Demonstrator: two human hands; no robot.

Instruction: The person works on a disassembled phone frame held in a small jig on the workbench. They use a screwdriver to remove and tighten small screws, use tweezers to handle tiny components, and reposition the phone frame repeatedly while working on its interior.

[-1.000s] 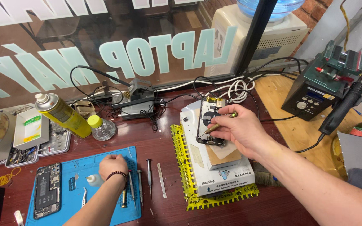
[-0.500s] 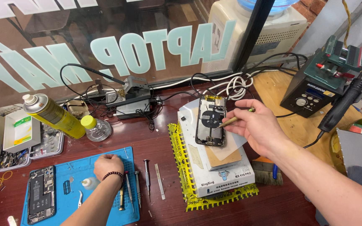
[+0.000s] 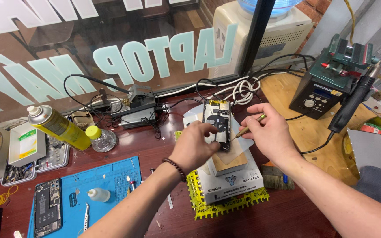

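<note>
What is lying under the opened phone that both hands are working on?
The opened phone rests on a brown pad atop a white box-shaped unit; the left hand covers part of the pad.

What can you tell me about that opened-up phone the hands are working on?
The phone lies flat with its back off, so its dark insides, a round black coil and small metal parts show. It rests on a tan pad on top of a white box, near the window. The left hand presses its lower edge, covering that part. The right hand holds a thin yellowish tool whose tip meets the phone's right side.
</note>
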